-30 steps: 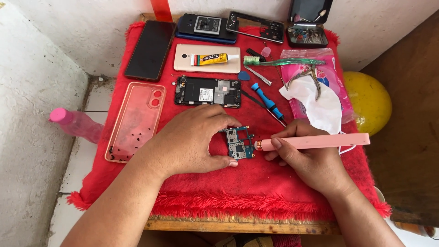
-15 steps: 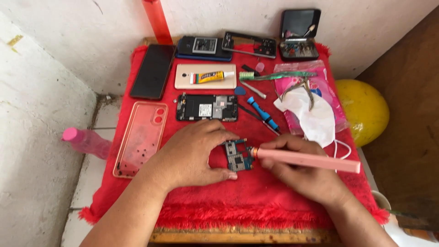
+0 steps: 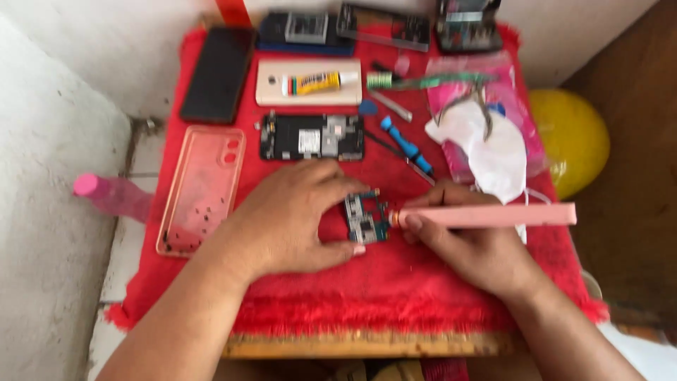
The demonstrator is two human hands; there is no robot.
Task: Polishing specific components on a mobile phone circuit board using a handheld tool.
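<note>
Circuit board (image 3: 365, 219) lies on the red cloth (image 3: 395, 289), pinched by my left hand (image 3: 285, 219); my right hand (image 3: 472, 247) grips a pink tool (image 3: 493, 215), tip touching the board.

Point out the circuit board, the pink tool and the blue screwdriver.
circuit board (image 3: 365, 220), head view, middle of the board between the two hands.
pink tool (image 3: 493, 214), head view, mid-shaft.
blue screwdriver (image 3: 407, 144), head view, blue handle.
</note>
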